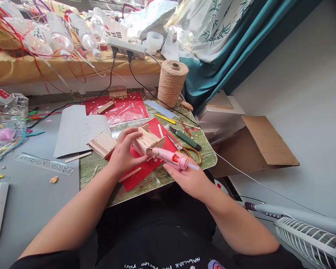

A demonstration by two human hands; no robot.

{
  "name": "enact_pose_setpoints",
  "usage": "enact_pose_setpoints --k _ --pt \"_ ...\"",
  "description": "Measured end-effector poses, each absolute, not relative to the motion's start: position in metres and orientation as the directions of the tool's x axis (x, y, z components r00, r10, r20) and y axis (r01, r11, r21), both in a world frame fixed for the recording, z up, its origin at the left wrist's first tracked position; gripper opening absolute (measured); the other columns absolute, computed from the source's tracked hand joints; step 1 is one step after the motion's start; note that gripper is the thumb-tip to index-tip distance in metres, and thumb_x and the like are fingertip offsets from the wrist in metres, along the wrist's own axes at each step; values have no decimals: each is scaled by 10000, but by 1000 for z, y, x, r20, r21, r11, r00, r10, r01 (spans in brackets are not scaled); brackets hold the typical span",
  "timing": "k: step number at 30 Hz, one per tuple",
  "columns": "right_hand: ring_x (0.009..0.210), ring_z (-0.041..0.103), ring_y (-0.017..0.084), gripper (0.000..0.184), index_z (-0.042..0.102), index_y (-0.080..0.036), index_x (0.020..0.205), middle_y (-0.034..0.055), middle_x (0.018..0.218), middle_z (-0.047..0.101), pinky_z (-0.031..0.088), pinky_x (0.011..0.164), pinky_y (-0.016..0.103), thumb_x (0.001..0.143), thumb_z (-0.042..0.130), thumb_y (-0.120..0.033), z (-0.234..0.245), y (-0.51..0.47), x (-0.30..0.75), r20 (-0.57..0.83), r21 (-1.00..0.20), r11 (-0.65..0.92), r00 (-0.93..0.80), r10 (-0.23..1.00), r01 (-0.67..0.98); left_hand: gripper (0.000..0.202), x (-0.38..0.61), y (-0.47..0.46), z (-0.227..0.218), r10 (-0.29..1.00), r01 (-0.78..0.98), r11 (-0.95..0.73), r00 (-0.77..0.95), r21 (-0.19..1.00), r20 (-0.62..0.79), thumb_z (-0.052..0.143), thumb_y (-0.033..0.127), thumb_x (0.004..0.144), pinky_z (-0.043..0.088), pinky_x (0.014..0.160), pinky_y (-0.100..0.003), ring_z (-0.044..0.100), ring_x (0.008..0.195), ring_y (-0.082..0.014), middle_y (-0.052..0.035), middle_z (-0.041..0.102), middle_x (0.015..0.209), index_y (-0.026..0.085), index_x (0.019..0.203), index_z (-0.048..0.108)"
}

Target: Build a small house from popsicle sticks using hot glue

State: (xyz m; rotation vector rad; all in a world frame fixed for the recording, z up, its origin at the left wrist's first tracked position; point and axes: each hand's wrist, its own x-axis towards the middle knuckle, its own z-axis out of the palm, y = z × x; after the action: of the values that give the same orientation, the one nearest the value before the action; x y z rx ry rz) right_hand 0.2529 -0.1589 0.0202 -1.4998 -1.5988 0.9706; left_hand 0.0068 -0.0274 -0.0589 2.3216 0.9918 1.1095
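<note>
My left hand grips a small structure built of wooden craft sticks, holding it over a red sheet on the wood-patterned board. My right hand is closed around a pink glue gun. Its nozzle points left and sits right against the lower edge of the stick structure. A flat panel of glued sticks lies just left of my left hand. A loose stick rests on the red sheet below my left wrist.
Scissors and a green-handled tool lie right of the structure. A twine spool, a power strip, a second red sheet, a grey card and a clear ruler surround the board. Cardboard boxes stand at right.
</note>
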Motion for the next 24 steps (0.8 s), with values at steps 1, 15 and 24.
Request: enact_pose_setpoints --k 1,15,24 --pt "985 739 287 185 772 -267 1158 46 899 747 631 872 430 1023 697 -368 20 -159 253 9 -890 32 -54 998 454 770 7 -27 -59 733 432 -679 441 593 518 927 437 807 475 1240 -615 523 1495 -370 -137 535 1536 321 1464 542" --pt "920 729 278 167 776 -267 1120 38 828 726 632 822 418 1020 699 -377 18 -158 254 43 -881 58 -42 998 470 794 7 -26 -58 730 442 -683 437 582 525 939 415 791 479 1237 -610 526 1493 -369 -137 539 1539 317 1465 530" --pt "931 728 265 177 760 -262 1121 47 932 752 621 836 414 1035 686 -399 10 -159 255 12 -886 20 -20 1000 463 808 8 -25 -60 720 438 -693 433 572 542 952 429 778 489 1229 -598 537 1476 -367 -133 540 1525 323 1463 537"
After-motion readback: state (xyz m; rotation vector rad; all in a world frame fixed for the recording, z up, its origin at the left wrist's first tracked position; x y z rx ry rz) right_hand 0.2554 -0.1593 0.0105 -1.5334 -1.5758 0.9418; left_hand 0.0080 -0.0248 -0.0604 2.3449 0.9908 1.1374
